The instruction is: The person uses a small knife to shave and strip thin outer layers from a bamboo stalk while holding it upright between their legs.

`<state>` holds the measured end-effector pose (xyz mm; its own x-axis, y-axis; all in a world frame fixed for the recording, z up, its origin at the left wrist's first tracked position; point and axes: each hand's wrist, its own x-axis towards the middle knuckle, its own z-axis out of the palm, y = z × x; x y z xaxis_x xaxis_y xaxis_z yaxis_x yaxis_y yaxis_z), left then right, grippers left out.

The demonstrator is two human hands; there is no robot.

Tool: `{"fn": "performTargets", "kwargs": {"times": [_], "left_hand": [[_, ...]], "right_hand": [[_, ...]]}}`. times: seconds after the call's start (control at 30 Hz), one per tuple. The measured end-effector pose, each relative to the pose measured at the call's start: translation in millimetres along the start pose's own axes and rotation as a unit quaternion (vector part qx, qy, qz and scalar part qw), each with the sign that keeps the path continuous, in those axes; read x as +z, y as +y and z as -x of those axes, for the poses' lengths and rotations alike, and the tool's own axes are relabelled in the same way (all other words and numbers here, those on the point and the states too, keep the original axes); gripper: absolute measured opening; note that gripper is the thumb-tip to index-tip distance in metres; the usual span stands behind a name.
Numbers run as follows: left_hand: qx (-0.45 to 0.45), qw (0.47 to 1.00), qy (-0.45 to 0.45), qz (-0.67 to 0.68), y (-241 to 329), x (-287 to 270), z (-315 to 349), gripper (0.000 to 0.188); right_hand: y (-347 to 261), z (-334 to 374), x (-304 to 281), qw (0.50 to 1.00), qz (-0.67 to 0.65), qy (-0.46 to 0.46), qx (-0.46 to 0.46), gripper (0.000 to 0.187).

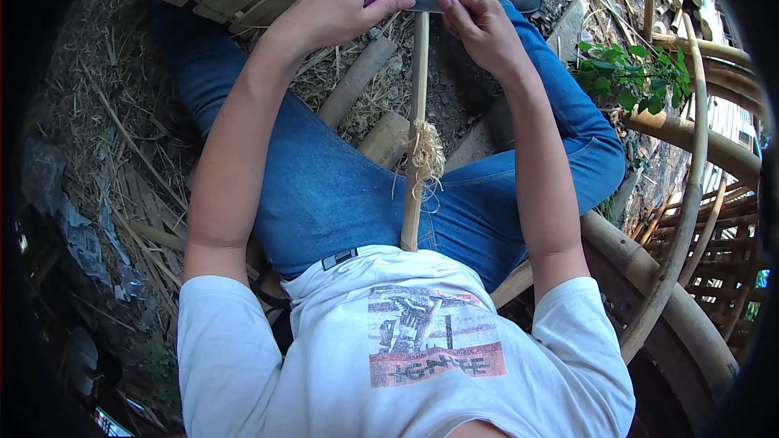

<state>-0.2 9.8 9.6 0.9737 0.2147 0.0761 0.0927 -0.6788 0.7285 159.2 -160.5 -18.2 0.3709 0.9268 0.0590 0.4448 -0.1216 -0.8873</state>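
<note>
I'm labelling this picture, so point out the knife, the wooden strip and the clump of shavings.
Knife (pixel 432 5): head view, on the grey blade.
Wooden strip (pixel 419 73): head view, on a bare stretch of its length.
Clump of shavings (pixel 428 154): head view, on its curly middle.

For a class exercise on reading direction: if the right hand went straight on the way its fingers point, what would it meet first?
Past the knife it pinches, the right hand would probably meet the wooden stick, though depth is unclear.
</note>
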Motion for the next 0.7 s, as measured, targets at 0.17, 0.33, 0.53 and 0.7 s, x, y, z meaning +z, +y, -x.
{"fn": "performTargets", "kwargs": {"times": [0.17, 0.33, 0.53, 0.7], "left_hand": [[0.014, 1.0, 0.013, 0.01, 6.5, 4.6, 13.3, 0.032], [0.042, 0.996, 0.046, -0.058, 14.1, 9.0, 25.8, 0.029], [0.036, 0.994, 0.082, -0.057, 1.4, 3.6, 6.9, 0.026], [-0.005, 0.997, 0.079, -0.025, 7.4, -1.2, -3.7, 0.025]], "right_hand": [[-3.6, 17.8, 7.1, 1.0, 0.008, 0.011, -0.01, 0.03], [-10.0, 35.3, 18.1, 0.999, -0.029, 0.042, -0.012, 0.028], [-4.0, 3.9, 10.0, 0.996, 0.025, 0.074, -0.05, 0.028], [3.2, -17.0, -0.8, 0.994, 0.068, 0.054, -0.064, 0.026]]}}
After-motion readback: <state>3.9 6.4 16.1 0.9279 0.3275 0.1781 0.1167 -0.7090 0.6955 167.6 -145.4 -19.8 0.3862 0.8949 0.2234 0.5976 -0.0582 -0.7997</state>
